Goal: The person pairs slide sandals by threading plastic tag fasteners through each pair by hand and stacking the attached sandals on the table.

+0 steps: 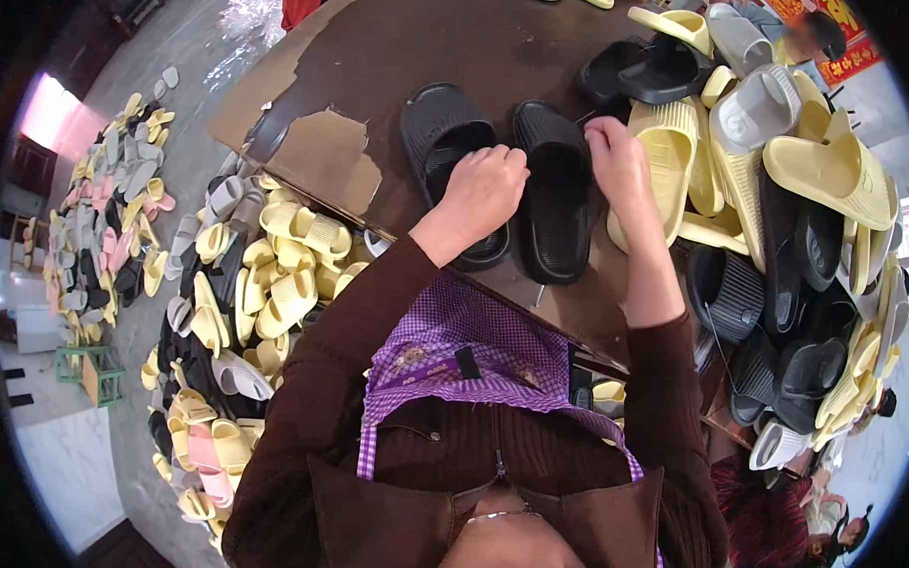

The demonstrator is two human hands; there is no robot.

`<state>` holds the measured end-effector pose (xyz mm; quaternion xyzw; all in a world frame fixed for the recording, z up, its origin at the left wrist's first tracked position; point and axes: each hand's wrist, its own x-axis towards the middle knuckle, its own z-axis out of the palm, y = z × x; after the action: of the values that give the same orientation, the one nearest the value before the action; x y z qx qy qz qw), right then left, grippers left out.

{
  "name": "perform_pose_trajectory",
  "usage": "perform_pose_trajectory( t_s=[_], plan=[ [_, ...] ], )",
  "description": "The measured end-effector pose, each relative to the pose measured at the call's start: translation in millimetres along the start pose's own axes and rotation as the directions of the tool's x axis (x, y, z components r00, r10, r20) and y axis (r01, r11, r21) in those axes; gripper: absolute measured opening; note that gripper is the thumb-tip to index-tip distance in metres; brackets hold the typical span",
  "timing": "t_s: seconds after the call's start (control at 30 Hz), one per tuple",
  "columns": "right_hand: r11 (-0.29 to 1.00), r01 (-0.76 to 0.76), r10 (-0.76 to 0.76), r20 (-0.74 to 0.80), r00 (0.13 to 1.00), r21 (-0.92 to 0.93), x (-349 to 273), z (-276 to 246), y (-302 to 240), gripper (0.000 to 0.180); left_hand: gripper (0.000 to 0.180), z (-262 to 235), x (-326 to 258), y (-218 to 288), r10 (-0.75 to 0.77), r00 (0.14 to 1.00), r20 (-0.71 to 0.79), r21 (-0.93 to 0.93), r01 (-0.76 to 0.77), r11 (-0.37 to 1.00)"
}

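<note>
Two black slide sandals lie side by side on the dark brown table, toes pointing away from me: a left slide (440,109) and a right slide (553,245). My left hand (476,188) is closed over the left slide's inner side, fingertips near the gap between the pair. What its fingers grip is hidden. My right hand (620,163) is pinched closed beside the right slide's outer edge. A thin dark line shows near those fingertips, too fine to name. Below the right slide's heel lies a thin pale strip (541,296).
A heap of yellow, grey and black slides (761,173) crowds the table's right side. Brown covering (340,168) peels at the table's left edge. More slides (284,280) are piled on the floor at left, with a green stool (89,375) beyond. Other people are at the right.
</note>
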<state>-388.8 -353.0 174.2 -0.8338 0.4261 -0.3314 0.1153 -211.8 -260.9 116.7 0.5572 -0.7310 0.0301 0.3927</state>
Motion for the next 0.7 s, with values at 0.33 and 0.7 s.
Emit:
perform_pose_trajectory(
  t_s=[0.33,0.7],
  plan=[
    [0.87,-0.489,0.44,0.353,0.826,0.061,55,40,64,0.024,0.013,-8,4,-16,0.057,0.998,0.028,-0.07,-0.055,0.996],
    [0.864,-0.473,0.424,0.261,0.867,0.171,77,76,74,0.027,0.014,-14,6,-26,0.034,0.997,0.069,-0.303,-0.012,0.953]
  ],
)
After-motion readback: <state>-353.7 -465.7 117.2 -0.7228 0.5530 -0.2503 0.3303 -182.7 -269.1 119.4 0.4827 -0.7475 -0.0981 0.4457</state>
